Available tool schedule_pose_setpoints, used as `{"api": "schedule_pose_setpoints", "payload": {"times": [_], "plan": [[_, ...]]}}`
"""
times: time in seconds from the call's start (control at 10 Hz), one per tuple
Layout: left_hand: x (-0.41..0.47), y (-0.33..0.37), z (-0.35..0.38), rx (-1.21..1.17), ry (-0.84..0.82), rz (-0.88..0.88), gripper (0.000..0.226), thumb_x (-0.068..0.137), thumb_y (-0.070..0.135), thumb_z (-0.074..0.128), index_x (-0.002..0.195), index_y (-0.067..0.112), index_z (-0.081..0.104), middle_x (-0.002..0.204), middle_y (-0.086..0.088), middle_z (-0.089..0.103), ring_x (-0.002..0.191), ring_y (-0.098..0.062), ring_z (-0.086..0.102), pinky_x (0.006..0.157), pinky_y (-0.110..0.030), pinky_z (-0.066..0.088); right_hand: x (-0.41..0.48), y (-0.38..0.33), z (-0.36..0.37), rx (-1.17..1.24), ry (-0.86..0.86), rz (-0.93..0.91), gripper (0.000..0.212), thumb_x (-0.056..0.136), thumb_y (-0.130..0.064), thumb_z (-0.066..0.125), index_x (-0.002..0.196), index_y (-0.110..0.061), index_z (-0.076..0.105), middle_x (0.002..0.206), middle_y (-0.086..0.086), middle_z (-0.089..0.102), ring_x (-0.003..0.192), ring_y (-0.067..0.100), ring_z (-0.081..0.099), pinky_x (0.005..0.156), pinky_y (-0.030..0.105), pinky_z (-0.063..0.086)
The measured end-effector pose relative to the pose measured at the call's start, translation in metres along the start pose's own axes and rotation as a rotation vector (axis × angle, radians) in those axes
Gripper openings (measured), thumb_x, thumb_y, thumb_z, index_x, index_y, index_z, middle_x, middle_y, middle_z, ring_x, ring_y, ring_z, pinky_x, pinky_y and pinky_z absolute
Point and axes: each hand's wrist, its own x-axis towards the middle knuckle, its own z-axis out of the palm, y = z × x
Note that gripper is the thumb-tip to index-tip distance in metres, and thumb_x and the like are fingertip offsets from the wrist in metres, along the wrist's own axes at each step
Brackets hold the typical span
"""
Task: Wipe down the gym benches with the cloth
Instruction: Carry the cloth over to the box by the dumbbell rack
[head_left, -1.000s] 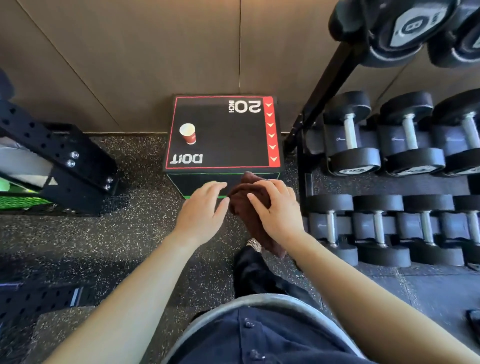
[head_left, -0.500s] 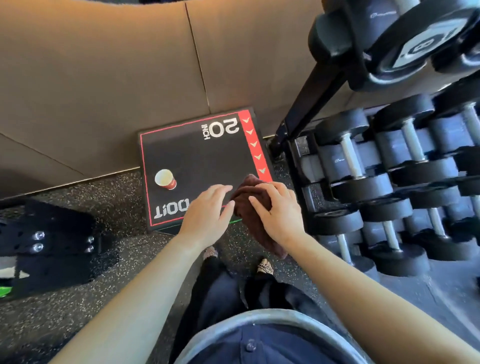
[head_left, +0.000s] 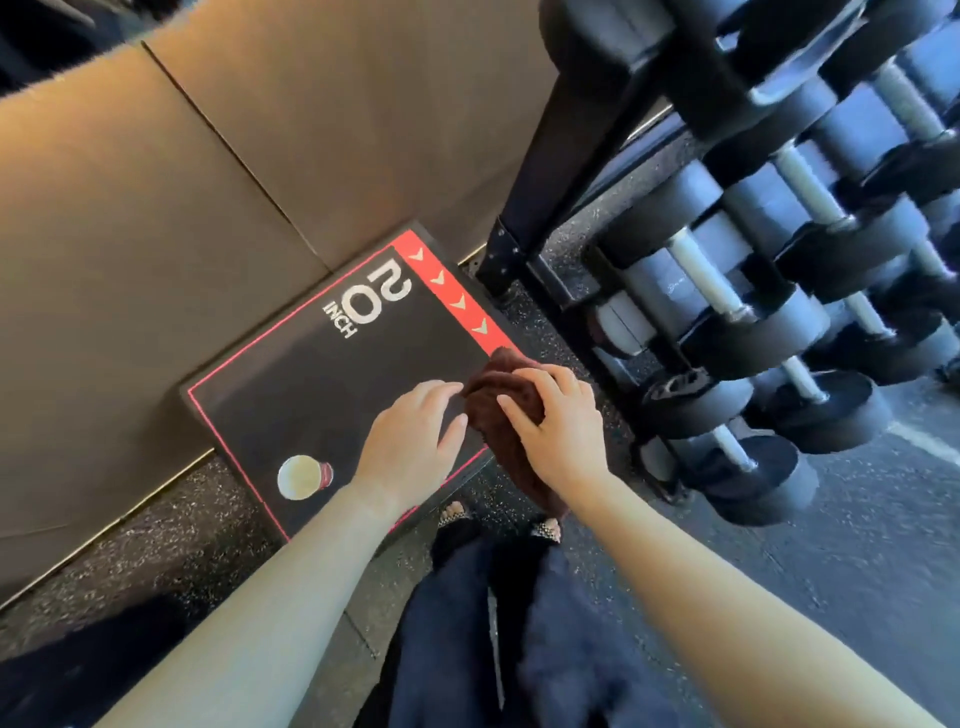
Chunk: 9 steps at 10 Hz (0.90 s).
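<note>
The wall (head_left: 218, 171) backs the box's (head_left: 332, 384) far edge; the dumbbell rack (head_left: 737, 291) stands just beside the box's red-striped edge, leaving a narrow strip of speckled floor (head_left: 857, 525) between them. The box's black top lies mostly bare from the "20 INCH" print down to the near edge. A paper cup (head_left: 304, 477) stands near the box's near-left corner, mouth up.

The cloth (head_left: 498, 410), dark brown and bunched, sits at the box's near-right corner, its long axis running from the red stripe toward the person and hanging off the near edge. The right hand (head_left: 558, 434) presses on it, fingers spread over the bunch, a loose covering grip. The left hand (head_left: 410, 441) lies flat and open just beside the cloth, fingertips touching its edge.

The cloth's lower end is hidden under the right wrist. The rack's upper dumbbells are blurred and cut off by the frame.
</note>
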Motion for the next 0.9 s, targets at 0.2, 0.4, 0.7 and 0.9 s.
{"api": "schedule_pose_setpoints", "payload": {"times": [0.2,0.4,0.7,0.9], "plan": [[0.061,-0.052,0.052,0.023,-0.099,-0.017,0.042,0.096,0.033,0.038,0.136,0.02,0.042,0.141,0.003,0.043,0.127,-0.017,0.04,0.1,-0.035,0.034,0.048,0.035,0.075,0.023,-0.018,0.073,0.035,0.09,-0.051,0.052,0.12,-0.033,0.057,0.127,-0.006,0.051,0.115,0.025,0.044,0.09,0.05,0.044],[0.116,-0.1,0.103,0.031,-0.106,-0.041,0.042,0.096,0.034,0.038,0.136,0.021,0.041,0.141,0.004,0.043,0.127,-0.016,0.041,0.101,-0.033,0.034,0.097,0.069,0.148,0.053,0.004,0.142,0.037,0.091,-0.05,0.053,0.124,-0.033,0.055,0.131,-0.003,0.049,0.12,0.027,0.041,0.094,0.051,0.041],[0.149,-0.128,0.135,0.021,-0.161,-0.053,0.041,0.096,0.033,0.037,0.136,0.021,0.041,0.141,0.003,0.042,0.126,-0.019,0.041,0.101,-0.039,0.037,0.132,0.113,0.217,-0.058,-0.096,0.252,0.047,0.091,-0.046,0.056,0.134,-0.029,0.05,0.147,0.0,0.038,0.135,0.027,0.029,0.101,0.057,0.033],[0.136,-0.105,0.096,0.001,-0.135,-0.001,0.041,0.096,0.032,0.038,0.135,0.02,0.041,0.141,0.002,0.042,0.126,-0.019,0.041,0.1,-0.038,0.036,0.104,0.085,0.165,-0.055,-0.051,0.164,0.046,0.091,-0.045,0.058,0.132,-0.026,0.053,0.141,0.003,0.044,0.131,0.027,0.035,0.096,0.054,0.039]]}}
